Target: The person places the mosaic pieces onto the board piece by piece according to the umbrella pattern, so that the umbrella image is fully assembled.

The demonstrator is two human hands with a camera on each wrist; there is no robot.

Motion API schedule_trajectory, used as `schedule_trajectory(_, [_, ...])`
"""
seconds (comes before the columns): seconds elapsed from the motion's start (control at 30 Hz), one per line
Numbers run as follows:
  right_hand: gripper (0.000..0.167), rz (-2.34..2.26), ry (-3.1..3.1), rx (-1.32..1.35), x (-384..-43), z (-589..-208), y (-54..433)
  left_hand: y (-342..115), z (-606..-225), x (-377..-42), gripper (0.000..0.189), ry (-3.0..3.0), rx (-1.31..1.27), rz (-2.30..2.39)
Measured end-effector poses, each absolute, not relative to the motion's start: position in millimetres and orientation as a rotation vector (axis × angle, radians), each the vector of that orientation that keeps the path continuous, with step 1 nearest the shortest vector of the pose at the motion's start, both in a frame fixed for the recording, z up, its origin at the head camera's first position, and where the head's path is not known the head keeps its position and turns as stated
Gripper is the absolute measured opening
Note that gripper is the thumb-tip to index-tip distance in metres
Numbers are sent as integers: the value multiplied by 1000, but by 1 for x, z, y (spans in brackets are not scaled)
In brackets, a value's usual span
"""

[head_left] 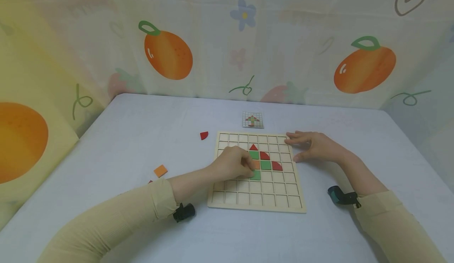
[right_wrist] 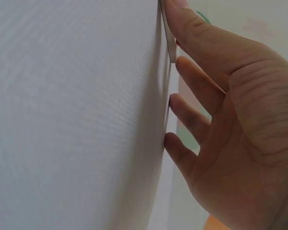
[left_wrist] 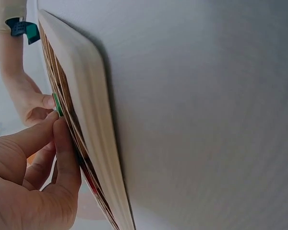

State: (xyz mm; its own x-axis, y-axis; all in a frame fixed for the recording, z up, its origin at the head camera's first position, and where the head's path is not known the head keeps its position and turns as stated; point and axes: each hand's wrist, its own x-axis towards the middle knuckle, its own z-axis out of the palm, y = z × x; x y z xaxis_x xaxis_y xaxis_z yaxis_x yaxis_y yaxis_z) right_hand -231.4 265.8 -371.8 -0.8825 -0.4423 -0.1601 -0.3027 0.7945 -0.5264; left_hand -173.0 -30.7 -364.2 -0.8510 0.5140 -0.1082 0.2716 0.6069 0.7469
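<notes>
A wooden grid board (head_left: 257,209) lies on the table. My left hand (head_left: 231,163) reaches over it and pinches a green square tile (head_left: 256,175) between thumb and fingertips, low in the tile figure. In the left wrist view the green tile stands tilted at the fingertips, one edge near the board. Above it on the grid are an orange square (head_left: 256,164), green squares, a red triangle (head_left: 253,147) and red quarter-circle tiles (head_left: 277,166). The left hand hides part of the grid. My right hand (head_left: 317,146) rests at the board's right edge, fingers spread and relaxed, thumb touching the rim.
A small pattern card (head_left: 253,120) lies behind the board. Left of the board are a red quarter-circle tile (head_left: 203,135) and an orange square tile (head_left: 160,171). Another red piece (head_left: 150,181) is mostly hidden by the left sleeve. A printed curtain hangs behind the table.
</notes>
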Motion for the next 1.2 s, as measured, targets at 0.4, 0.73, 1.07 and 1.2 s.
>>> schedule_trajectory(0.4, [73,-706,2717,-584,-231,-373,264,-39,-360,-176,7,2534,701,1146])
schedule_trajectory(0.73, [72,-706,2718,-569,-231,-371,264,-96,-328,-188,15,2630,458,1170])
schedule_trajectory(1.07, [73,-704,2721,-559,-231,-373,264,-194,-325,-204,32,2529,380,1126])
schedule_trajectory(1.2, [73,-708,2724,-563,-232,-374,264,-230,-337,-210,31,2481,440,1013])
